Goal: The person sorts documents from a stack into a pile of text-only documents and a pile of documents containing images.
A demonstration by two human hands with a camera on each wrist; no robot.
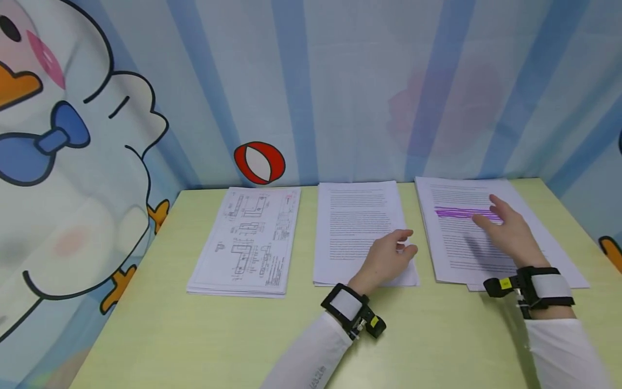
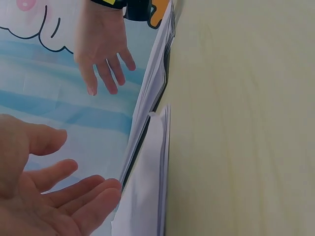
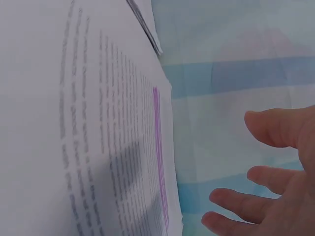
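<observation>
A paper stack (image 1: 357, 232) lies beside purple-marked sheets (image 1: 461, 237).

Wrist views are looking dim; in the head view, the right hand (image 1: 515, 232) is casting soft shadow (image 1: 477, 248) toward eight o'clock.

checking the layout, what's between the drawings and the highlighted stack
The middle stack, partly hidden by the left hand, with strips of table either side; the head view shows this.

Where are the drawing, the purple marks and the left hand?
Drawing (image 1: 248, 244), head view: sheet's middle.
Purple marks (image 1: 458, 213), head view: middle of the strokes.
Left hand (image 1: 383, 261), head view: back of hand.
</observation>
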